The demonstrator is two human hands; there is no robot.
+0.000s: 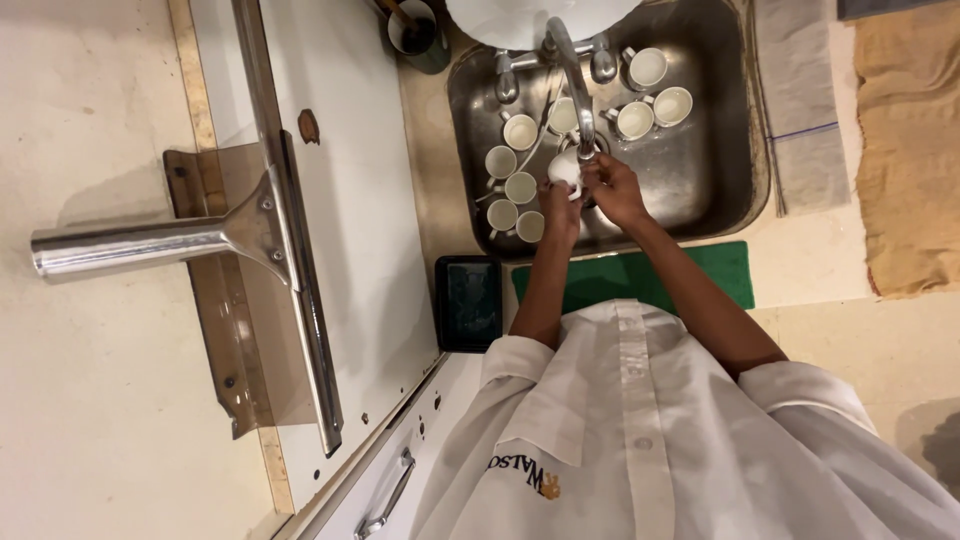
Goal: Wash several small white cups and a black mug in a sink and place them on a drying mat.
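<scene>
Here, both hands meet under the tap in a steel sink. The left hand grips a small white cup; the right hand closes its fingers on the cup's rim. More cups lie nearby.

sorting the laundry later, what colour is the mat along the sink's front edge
Green, a plain flat mat beside the steel sink; head view shows it.

steel sink set in a counter, white cups on its floor, green mat and maybe a tablet on the edge
</scene>
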